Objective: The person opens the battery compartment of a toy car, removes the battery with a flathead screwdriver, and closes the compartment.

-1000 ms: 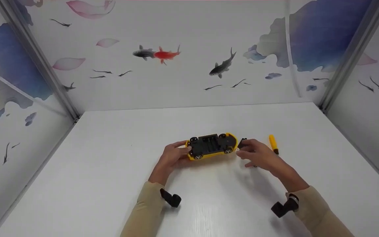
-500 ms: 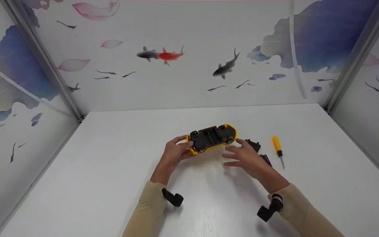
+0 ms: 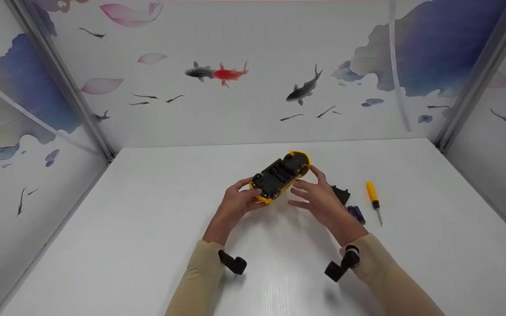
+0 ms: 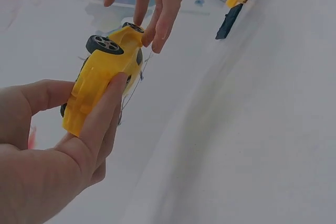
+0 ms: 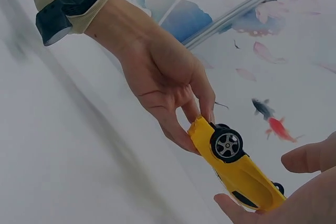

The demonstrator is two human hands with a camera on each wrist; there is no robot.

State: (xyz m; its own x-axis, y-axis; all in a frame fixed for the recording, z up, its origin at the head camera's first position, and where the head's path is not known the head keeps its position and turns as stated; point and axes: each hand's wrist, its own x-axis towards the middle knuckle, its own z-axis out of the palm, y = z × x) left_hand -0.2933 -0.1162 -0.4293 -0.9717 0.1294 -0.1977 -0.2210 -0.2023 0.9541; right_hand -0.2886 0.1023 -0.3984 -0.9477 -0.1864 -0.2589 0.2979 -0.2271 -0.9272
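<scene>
A yellow toy car (image 3: 281,175) is held up off the table, its black underside with a slotted recess facing the head camera. My left hand (image 3: 237,202) grips one end of it, thumb on one side and fingers on the other, as the left wrist view also shows. At the car's other end is my right hand (image 3: 316,197), fingers spread and fairly straight. Its fingertips are at or very near the body; contact is hard to tell. Beside the right hand lie a flat black piece (image 3: 340,194) and a small dark blue block (image 3: 356,214), perhaps batteries.
Farther right, a screwdriver (image 3: 372,195) with a yellow handle lies on the white table (image 3: 169,210). Printed panels (image 3: 253,114) with fish and petals close off the back and both sides. Each sleeve carries a black wrist camera (image 3: 233,263).
The car's right end has swung up and away, so the car slants more. My right hand has moved left from the black piece to the car, uncovering the dark blue block and the screwdriver's shaft.
</scene>
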